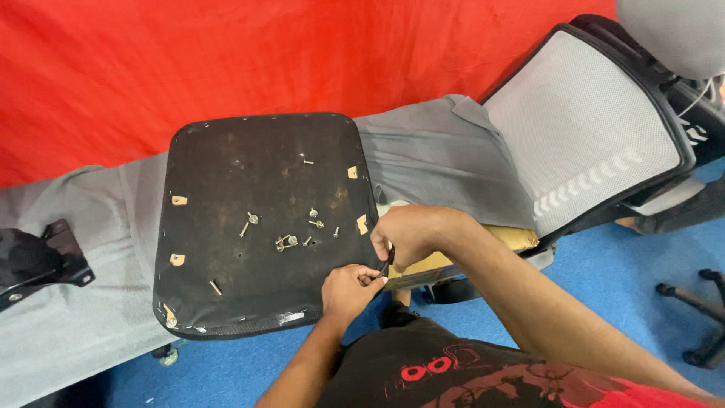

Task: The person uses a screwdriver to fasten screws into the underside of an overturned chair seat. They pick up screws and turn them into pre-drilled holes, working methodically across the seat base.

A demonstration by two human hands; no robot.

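The left hand (pixel 349 291) is closing its fingers together on the near right edge of a dark, square, upturned seat panel (pixel 257 227) covered with worn black fabric. Just beside it, the right hand (pixel 404 234) is clamping on a small dark tool (pixel 386 264), whose kind I cannot tell, and is pressing it down at the same edge. The panel is lying flat on a tabletop draped with grey cloth (pixel 75 302). Several loose metal screws and bolts (pixel 287 240) are lying on the middle of the panel. Farther right, a grey mesh chair backrest with a black frame (pixel 589 128) is leaning over the cloth. A red fabric backdrop (pixel 226 53) is hanging behind.
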